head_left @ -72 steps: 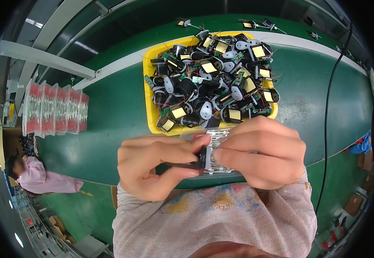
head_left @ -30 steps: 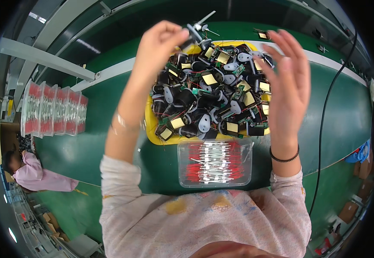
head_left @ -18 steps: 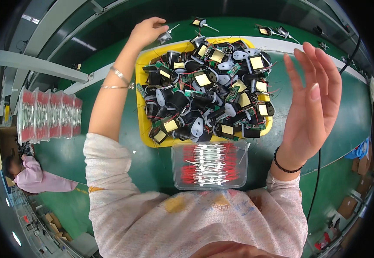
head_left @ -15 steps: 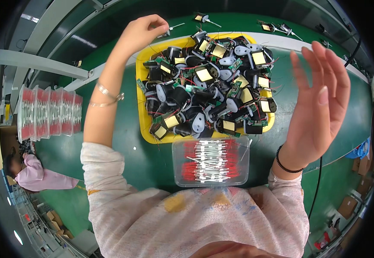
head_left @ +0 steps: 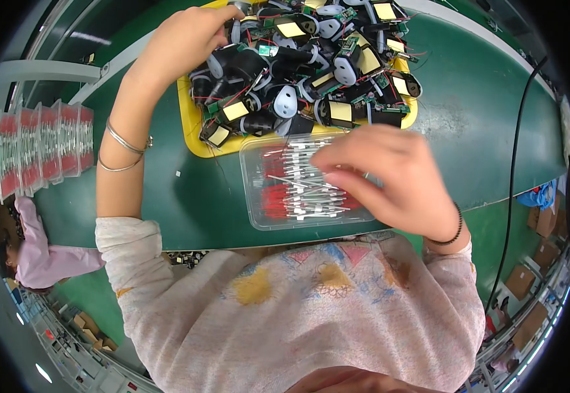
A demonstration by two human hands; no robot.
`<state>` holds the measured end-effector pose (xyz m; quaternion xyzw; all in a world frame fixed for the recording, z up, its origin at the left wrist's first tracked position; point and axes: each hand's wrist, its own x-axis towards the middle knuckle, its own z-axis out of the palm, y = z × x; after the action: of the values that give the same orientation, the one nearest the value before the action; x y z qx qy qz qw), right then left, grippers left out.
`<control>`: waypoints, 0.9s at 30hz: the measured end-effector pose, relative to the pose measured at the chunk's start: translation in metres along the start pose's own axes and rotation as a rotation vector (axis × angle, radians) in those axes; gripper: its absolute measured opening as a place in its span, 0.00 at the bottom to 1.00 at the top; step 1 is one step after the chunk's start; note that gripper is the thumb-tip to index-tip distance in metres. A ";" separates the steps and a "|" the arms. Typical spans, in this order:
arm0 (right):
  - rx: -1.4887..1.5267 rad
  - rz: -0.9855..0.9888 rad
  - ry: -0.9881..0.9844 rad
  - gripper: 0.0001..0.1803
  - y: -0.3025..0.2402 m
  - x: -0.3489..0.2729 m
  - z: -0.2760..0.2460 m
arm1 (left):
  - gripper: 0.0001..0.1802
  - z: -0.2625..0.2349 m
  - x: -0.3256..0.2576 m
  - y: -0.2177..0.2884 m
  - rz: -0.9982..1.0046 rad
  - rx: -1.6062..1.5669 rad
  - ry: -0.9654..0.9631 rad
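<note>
Right hand hangs low over the clear plastic tray that lies on the green belt, just in front of the person's chest. Its fingers are bent and point down to the left, with the tips close to or on the thin red and silver parts that fill the tray. I cannot tell if the fingers already pinch one of these parts, because the hand is a little blurred and covers them. On this wrist sits a dark band.

Left hand reaches far forward to the upper left corner of the yellow bin. Its fingers curl down at the edge of the pile of black, white and yellow small assemblies with circuit boards and thin wires. The fingertips are hidden behind the pile, so I cannot say if they grip something. Two thin metal bangles hang on the left wrist.

The yellow bin stands just behind the clear tray, and the two touch or nearly touch. Far left on the belt lies a row of more clear trays with the same red parts. A black cable runs down the right side of the belt. At the left edge, another person in a pink sleeve is seen.
</note>
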<state>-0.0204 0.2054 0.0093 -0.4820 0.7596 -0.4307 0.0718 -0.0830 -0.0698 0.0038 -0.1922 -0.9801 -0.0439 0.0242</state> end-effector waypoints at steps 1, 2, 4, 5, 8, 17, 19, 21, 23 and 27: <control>-0.077 0.059 -0.098 0.07 0.004 -0.007 0.007 | 0.16 -0.005 0.000 0.005 0.024 0.018 0.000; -0.118 0.087 -0.136 0.07 0.008 -0.012 0.017 | 0.16 -0.004 0.000 0.006 -0.001 -0.013 -0.012; -0.197 0.136 -0.212 0.08 0.012 -0.019 0.033 | 0.17 -0.004 0.001 0.005 -0.056 -0.069 -0.038; -0.220 0.146 -0.242 0.08 0.011 -0.018 0.037 | 0.17 -0.007 0.001 0.007 -0.088 -0.090 -0.067; -0.294 0.145 -0.280 0.09 0.008 -0.013 0.050 | 0.17 -0.014 0.001 0.010 -0.108 -0.120 -0.079; -0.294 0.050 -0.301 0.06 0.011 -0.003 0.062 | 0.24 0.011 -0.018 -0.014 -0.142 -0.174 0.410; -0.087 -0.008 -0.225 0.06 0.010 0.001 0.053 | 0.23 0.000 -0.030 -0.005 -0.121 -0.287 0.514; 0.083 -0.003 -0.174 0.06 0.004 0.003 0.043 | 0.23 -0.014 -0.038 0.015 -0.088 -0.422 0.518; 0.216 0.038 -0.195 0.06 -0.001 0.006 0.031 | 0.23 -0.018 -0.044 0.031 -0.040 -0.572 0.574; 0.486 0.159 -0.216 0.10 -0.015 0.019 -0.006 | 0.20 -0.021 -0.050 0.057 0.074 -0.858 0.659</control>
<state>-0.0238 0.1914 0.0294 -0.4326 0.6574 -0.5395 0.2994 -0.0139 -0.0378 0.0256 -0.1953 -0.8072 -0.4973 0.2511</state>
